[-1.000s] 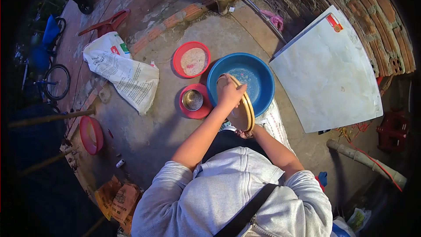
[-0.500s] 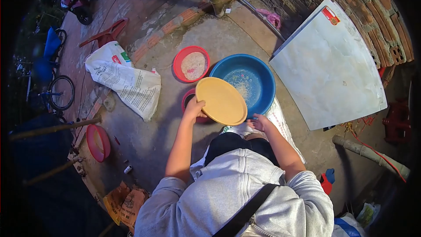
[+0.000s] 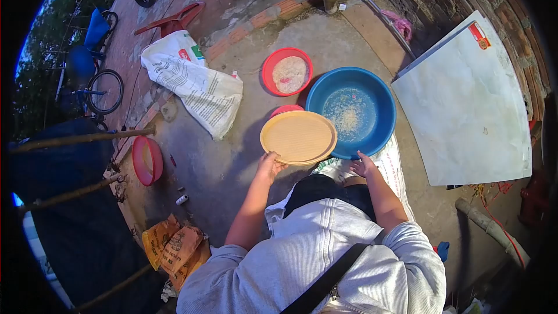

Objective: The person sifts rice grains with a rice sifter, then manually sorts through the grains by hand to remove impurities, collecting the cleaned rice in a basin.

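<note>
My left hand (image 3: 271, 168) grips the near left edge of a round yellow tray (image 3: 299, 138), fingers mostly hidden under its rim. The tray is held nearly level and overlaps the left side of a blue basin (image 3: 381, 128). Pale grainy meal (image 3: 347, 118) lies on the basin's bottom. At the basin's near rim, my right hand (image 3: 365, 166) has its fingertips on the edge. Behind the tray, a second red bowl (image 3: 286, 109) is mostly covered. Farther back stands a red bowl (image 3: 267, 75) with pale grainy material.
A white printed sack (image 3: 197, 90) lies left, and another white sack (image 3: 395, 168) extends under the basin. A large white panel (image 3: 465, 110) stands right by the brick wall. To the left are a pink-red round container (image 3: 139, 160), orange bags (image 3: 183, 250) and bamboo poles (image 3: 81, 139).
The yellow tray has gone from tilted to nearly level and moved left off most of the basin. My right hand has come up onto the basin's rim. The whole view has shifted.
</note>
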{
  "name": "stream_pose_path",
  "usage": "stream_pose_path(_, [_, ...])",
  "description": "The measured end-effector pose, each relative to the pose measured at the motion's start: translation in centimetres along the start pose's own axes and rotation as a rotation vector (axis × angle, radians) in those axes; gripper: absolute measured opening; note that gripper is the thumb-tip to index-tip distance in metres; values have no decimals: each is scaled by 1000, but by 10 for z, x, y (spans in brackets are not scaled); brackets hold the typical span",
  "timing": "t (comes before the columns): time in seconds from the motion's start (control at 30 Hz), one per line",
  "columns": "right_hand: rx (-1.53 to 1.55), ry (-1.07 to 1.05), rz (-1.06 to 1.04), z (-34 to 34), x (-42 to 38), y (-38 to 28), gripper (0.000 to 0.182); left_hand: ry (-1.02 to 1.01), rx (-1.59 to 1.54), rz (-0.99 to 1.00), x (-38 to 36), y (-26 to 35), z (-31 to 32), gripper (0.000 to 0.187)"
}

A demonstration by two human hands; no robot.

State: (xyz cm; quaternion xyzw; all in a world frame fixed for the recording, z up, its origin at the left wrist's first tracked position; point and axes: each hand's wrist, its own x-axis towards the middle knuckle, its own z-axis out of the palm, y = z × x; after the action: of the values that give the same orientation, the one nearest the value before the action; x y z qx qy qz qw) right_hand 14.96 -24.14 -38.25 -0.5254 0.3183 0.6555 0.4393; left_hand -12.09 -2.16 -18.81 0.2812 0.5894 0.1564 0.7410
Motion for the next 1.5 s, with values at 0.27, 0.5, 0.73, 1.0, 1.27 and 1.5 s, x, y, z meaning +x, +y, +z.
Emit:
stream_pose_path(0.27, [110, -30, -176, -3, 7, -8, 74, -64, -63, 18, -2, -3, 1, 24])
stream_pose_path(0.5, [528, -186, -634, 11, -33, -96, 68, -106, -96, 52, 2, 0, 8, 30])
stream_pose_path(0.73, [316, -454, -641, 49, -95, -151, 60, -139, -129, 33, -2, -1, 26, 36])
stream_pose_path(1.0, [-160, -460, -307, 87, -109, -68, 45, -231, -106, -20, 11, -7, 61, 43])
stream_pose_path(1.27, [-75, -223, -435, 50, -85, -54, 38, -403, 89, -215, 70, -13, 56, 36])
stream_pose_path(1.5, [89, -56, -634, 27, -69, -65, 49, -101, -283, -24, 173, 26, 19, 40])
